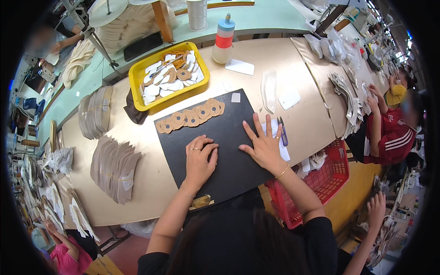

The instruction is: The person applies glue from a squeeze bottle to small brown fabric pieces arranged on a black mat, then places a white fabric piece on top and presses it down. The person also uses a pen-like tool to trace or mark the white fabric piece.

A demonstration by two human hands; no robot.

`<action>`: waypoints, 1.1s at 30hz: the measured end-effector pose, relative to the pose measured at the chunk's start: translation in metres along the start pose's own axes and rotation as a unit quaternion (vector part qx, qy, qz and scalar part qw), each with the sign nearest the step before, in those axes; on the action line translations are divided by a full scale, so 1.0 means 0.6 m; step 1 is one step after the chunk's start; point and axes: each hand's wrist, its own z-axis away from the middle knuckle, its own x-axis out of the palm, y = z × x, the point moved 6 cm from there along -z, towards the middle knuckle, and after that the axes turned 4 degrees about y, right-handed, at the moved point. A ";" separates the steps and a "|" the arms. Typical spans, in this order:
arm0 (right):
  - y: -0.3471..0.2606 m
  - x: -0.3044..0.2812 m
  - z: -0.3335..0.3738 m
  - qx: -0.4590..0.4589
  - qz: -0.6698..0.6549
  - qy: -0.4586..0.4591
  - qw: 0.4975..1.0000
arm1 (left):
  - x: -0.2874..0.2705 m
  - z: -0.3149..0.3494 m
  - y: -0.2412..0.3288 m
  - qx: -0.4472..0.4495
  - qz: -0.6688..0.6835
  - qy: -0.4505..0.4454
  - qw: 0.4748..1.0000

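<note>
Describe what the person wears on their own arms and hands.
Both forearms are bare, coming out of short black sleeves. The left hand has a thin gold ring on one finger. The right hand has gold rings on two fingers, and a fine gold bracelet circles its wrist. No gloves or watch show.

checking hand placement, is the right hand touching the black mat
Touching. The head view shows the right hand lying flat, fingers spread, on the black mat, with no gap visible under the palm.
</note>
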 end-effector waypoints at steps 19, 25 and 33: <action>0.032 -0.017 -0.029 0.191 -0.053 0.185 0.962 | -0.002 0.001 -0.001 0.004 -0.001 0.002 1.000; 0.036 -0.014 -0.031 0.162 -0.048 0.072 0.983 | -0.008 0.002 -0.011 -0.035 0.063 0.032 0.997; -0.020 -0.041 -0.015 -0.018 -0.196 0.272 0.942 | 0.000 0.017 -0.037 -0.102 0.165 -0.029 0.981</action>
